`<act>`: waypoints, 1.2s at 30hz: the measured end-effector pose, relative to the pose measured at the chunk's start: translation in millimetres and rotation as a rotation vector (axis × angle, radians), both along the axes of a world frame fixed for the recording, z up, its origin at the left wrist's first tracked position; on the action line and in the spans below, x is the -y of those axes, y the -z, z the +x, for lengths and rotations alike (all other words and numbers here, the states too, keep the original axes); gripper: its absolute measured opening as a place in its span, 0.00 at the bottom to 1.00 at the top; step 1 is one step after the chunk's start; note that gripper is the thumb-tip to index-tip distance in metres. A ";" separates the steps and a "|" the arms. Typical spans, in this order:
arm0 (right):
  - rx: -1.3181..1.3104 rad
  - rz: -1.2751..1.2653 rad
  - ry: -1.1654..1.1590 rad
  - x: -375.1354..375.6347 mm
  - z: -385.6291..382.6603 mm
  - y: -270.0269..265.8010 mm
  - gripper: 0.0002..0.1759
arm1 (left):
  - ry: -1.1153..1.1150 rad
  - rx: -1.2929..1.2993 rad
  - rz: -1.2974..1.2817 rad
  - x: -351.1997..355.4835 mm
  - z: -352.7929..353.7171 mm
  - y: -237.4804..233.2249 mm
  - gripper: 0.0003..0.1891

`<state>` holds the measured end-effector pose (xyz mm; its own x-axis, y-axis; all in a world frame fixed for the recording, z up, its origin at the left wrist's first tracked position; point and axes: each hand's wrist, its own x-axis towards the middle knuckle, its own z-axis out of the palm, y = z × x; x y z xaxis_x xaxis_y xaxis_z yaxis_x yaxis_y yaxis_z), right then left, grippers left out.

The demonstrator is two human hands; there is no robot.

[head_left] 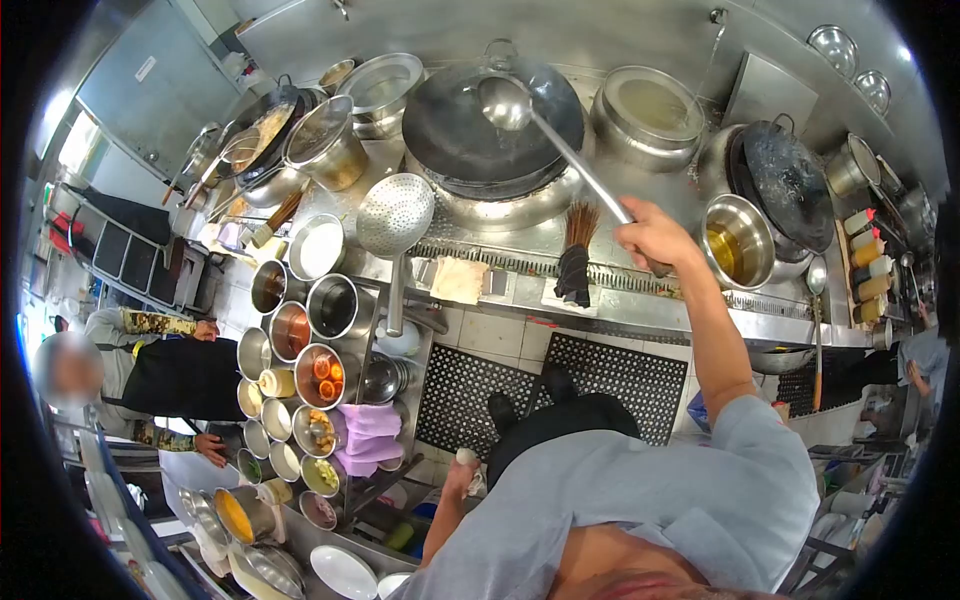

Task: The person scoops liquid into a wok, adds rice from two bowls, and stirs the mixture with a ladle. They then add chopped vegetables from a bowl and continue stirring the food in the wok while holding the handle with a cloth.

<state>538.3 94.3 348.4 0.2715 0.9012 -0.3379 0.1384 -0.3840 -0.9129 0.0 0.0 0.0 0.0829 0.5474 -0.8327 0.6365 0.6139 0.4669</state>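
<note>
My right hand (655,237) is closed round the long handle of a metal ladle (575,160). The bowl of the ladle hangs over a large dark wok (450,125), which sits on the middle burner and gives off some steam. Down by my left side, my left hand (460,478) is closed on what looks like a white cloth (467,457), mostly hidden in the fingers. A perforated strainer (396,215) lies near the wok's left front, its handle sticking out past the stove edge.
Pots of sauces and ingredients (320,375) crowd the left rack beside a purple cloth (370,440). A bamboo brush (578,255) and a folded cloth (459,280) lie along the stove front. Right are an oil pot (735,250) and second wok (788,185). A co-worker (150,375) stands left.
</note>
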 end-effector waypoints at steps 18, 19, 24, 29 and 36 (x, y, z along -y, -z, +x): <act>-0.830 0.463 -0.043 -29.8 -79.0 109.4 0.24 | -0.393 -0.258 0.041 110.9 27.2 -54.4 0.36; -1.100 0.472 -0.325 -36.5 -83.2 135.6 0.22 | -0.466 -0.254 0.069 127.3 28.0 -61.4 0.36; -1.452 -0.207 -0.899 -37.0 -184.7 168.6 0.14 | -0.740 -0.085 0.166 173.0 34.4 -77.1 0.35; -1.442 -0.674 -1.149 -31.2 -305.1 131.9 0.09 | -0.897 -0.047 0.177 190.6 18.4 -53.5 0.35; -0.832 -0.455 -1.429 -40.8 -491.8 51.4 0.13 | -0.958 -0.028 0.279 158.7 -51.4 -120.9 0.31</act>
